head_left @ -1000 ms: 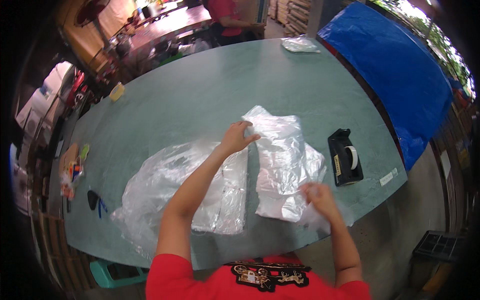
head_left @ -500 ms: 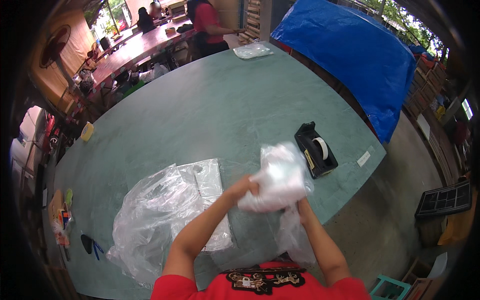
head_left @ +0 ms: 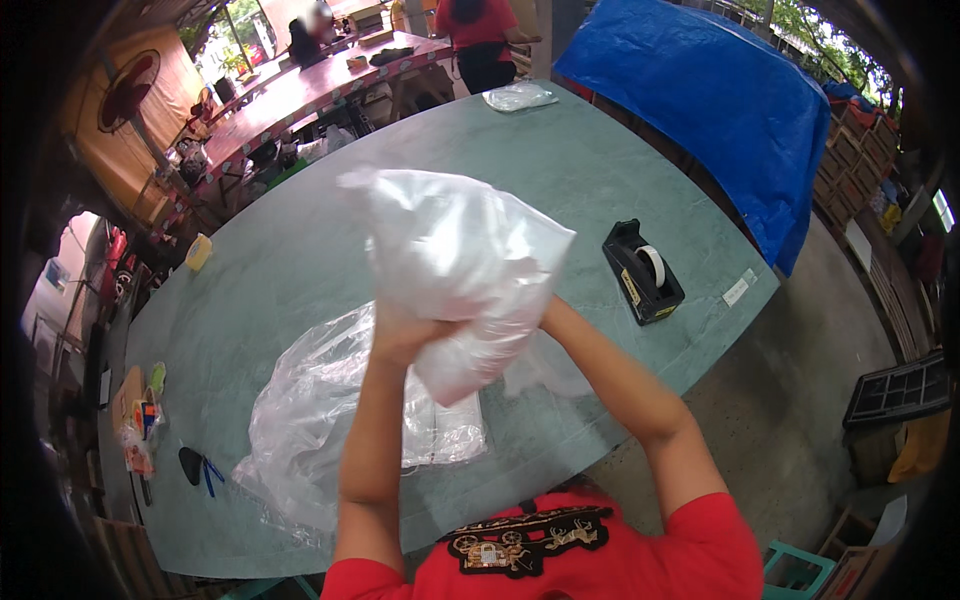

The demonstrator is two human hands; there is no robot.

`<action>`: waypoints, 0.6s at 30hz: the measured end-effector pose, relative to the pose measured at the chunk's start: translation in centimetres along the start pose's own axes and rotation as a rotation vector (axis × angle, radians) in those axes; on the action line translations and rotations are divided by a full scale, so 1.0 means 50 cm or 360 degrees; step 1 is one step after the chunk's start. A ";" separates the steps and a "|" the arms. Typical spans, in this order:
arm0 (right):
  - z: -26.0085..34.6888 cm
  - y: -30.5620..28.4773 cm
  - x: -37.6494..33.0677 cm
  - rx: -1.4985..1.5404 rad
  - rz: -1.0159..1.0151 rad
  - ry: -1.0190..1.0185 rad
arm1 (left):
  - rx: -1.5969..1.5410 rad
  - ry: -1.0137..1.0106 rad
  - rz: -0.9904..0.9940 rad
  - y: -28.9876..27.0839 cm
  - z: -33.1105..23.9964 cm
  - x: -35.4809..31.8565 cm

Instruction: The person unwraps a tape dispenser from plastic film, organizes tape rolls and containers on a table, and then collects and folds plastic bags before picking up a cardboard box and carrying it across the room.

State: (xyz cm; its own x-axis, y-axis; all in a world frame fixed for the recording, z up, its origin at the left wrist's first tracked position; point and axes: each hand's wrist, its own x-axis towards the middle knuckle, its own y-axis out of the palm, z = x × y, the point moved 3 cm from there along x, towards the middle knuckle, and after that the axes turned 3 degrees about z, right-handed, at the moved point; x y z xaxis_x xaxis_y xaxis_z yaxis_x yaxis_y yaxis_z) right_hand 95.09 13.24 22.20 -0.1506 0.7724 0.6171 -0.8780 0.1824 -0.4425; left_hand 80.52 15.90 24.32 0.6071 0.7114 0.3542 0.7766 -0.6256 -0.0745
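Observation:
A filled, shiny clear plastic bag (head_left: 470, 240) is up above the table, tilted and slightly blurred. My left hand (head_left: 412, 335) grips its lower left side, thumb across the front. Of my right hand (head_left: 553, 314) only the wrist end shows at the bag's right edge; its fingers are hidden behind the bag. A loose flap of thin clear plastic (head_left: 545, 368) hangs below, between my forearms. Under my left arm, a large crumpled clear plastic sheet (head_left: 310, 420) lies on the green table beside a flat stack of clear plastic bags (head_left: 445, 435), partly covered by my arm.
A black tape dispenser (head_left: 643, 275) with a white roll stands on the table (head_left: 600, 170) to the right. A yellow tape roll (head_left: 198, 252), blue-handled pliers (head_left: 210, 475) and small tools (head_left: 140, 415) lie left. Another plastic packet (head_left: 520, 96) rests at the far edge, near a blue tarp (head_left: 700, 110).
Both hands have raised the bag up and to the left, away from the tape dispenser. It has turned so its broad face shows. The person in red at the back has moved right.

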 end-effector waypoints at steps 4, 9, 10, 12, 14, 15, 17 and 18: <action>0.029 -0.019 0.036 0.0378 0.0139 0.0491 | -0.1153 0.0090 -0.0167 -0.154 0.051 -0.067; -0.112 -0.142 -0.204 0.0126 -0.0323 0.0814 | -0.1027 -0.0505 -0.0506 -0.268 0.176 -0.178; -0.143 -0.134 -0.278 -0.0088 -0.0276 0.0866 | -0.0747 -0.0707 -0.0451 -0.286 0.214 -0.197; -0.180 -0.122 -0.404 -0.0307 -0.0338 0.1022 | -0.0255 -0.1051 -0.0189 -0.307 0.274 -0.220; -0.193 -0.135 -0.478 -0.0339 -0.0560 0.1192 | 0.0009 -0.1140 0.0112 -0.299 0.293 -0.217; -0.190 -0.140 -0.501 -0.0349 -0.0665 0.1290 | 0.0032 -0.1081 0.0256 -0.271 0.299 -0.200; -0.181 -0.132 -0.518 -0.0343 -0.0880 0.1461 | -0.0140 -0.0786 0.0459 -0.164 0.275 -0.150; -0.185 -0.126 -0.530 -0.0270 -0.0934 0.1519 | -0.0169 -0.0711 0.0524 -0.079 0.249 -0.121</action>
State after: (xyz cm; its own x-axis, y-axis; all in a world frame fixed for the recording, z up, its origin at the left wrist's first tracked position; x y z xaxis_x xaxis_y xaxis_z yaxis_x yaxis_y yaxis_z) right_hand 108.82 -2.73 2.60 0.7361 0.6756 0.0418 -0.6150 0.6932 -0.3758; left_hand 75.89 18.06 10.88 0.8448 0.5252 -0.1026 0.5269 -0.8498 -0.0121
